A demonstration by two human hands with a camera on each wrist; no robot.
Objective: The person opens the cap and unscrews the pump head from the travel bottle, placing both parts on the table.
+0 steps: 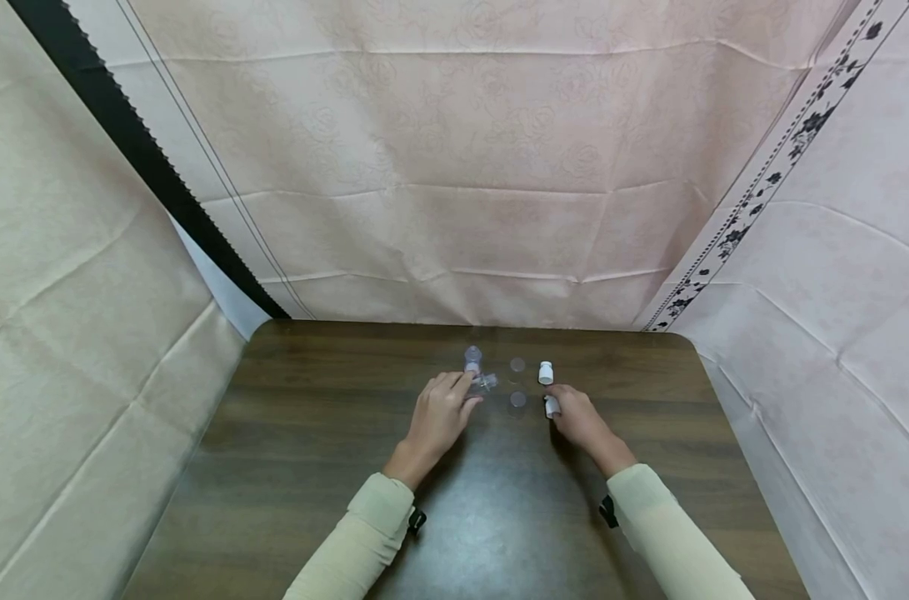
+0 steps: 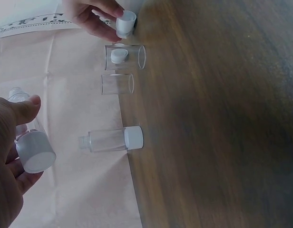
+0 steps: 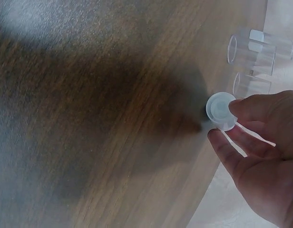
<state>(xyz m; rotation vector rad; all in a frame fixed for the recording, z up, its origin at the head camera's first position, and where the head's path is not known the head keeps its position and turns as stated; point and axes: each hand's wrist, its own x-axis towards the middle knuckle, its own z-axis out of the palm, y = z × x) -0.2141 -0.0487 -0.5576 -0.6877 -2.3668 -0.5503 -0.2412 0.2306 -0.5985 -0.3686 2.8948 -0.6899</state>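
Observation:
My left hand (image 1: 442, 408) grips a small clear bottle (image 1: 487, 382) with a white base (image 2: 36, 153), tilted in the left wrist view. The thumb lies across its clear side. Just beyond, a similar clear bottle (image 2: 107, 141) stands upright on its white base. My right hand (image 3: 265, 147) pinches a small white cap (image 3: 221, 110) between thumb and fingers, its round, hollow-looking end facing the right wrist camera. Another white cap (image 1: 546, 372) stands just beyond that hand. Between the hands are two clear cylindrical covers, a farther one (image 1: 517, 365) and a nearer one (image 1: 517, 400).
The brown wooden table (image 1: 312, 467) has rounded far corners. Pale cloth (image 1: 461, 167) hangs behind its far edge, and more cloth (image 1: 836, 292) drapes along the right side. All the small parts stand near the far edge.

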